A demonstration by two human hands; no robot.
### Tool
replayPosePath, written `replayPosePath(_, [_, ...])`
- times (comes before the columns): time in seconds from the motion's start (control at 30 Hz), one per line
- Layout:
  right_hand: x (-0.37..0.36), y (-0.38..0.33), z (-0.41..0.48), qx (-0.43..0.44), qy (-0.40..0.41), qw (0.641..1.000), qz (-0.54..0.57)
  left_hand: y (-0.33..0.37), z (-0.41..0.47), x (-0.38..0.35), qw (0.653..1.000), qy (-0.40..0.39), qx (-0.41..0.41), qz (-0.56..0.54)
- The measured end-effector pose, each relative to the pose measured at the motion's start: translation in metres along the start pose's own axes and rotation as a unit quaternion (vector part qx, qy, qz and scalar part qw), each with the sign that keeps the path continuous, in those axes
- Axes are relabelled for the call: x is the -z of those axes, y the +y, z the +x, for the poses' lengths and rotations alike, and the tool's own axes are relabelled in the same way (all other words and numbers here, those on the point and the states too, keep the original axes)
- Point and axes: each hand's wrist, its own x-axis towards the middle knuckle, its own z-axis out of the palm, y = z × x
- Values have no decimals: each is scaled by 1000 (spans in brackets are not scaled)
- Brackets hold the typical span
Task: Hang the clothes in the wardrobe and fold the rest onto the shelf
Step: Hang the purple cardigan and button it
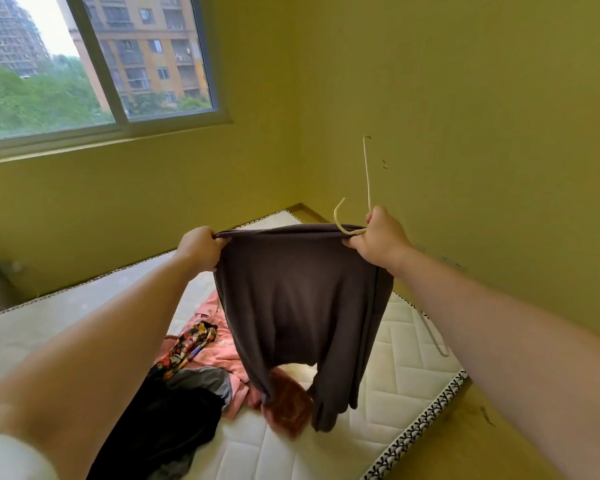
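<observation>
A heap of clothes lies on the bed at about 7 o'clock from the shirt I hold. It is made up of a black garment (174, 427), a grey one (201, 379) touching it, and a pink piece (222, 351) with a patterned cloth (191, 344) draped across it. A rust-red piece (288, 403) sits at 6 o'clock, partly hidden behind the hanging sleeves.

All this rests on a white quilted mattress (395, 393) with a black-and-white edge band. The mattress lies on a wooden floor (465, 427) in a yellow-walled room. A window (94, 64) at 10 o'clock shows apartment blocks and trees.

The dark grey-brown shirt (298, 306) hangs in the air above the mattress, its top edge stretched between my hands. My left hand (200, 249) pinches the 9 o'clock end with curled fingers. My right hand (381, 239) grips the 3 o'clock end along with a cream hanger (367, 174). One thin arm of the hanger rises toward 12 o'clock, and its hook curls at 10 o'clock of that hand.
</observation>
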Motion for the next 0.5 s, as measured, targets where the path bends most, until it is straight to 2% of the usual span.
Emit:
replayPosePath(0.23, [-14,-4,-5,3,-29,1000,6,5,-13,-6,995,49,83,35])
replayPosePath(0.3, [-14,-4,-7,2,-38,999,10,11,-9,-8,991,34,115,-67])
replayPosePath(0.37, [-14,-2,-10,3,-46,999,12,18,-9,-10,967,-6,148,-209])
replayPosePath(0.5, [-17,2,-15,-4,-54,998,17,31,-7,-12,943,-49,134,-299])
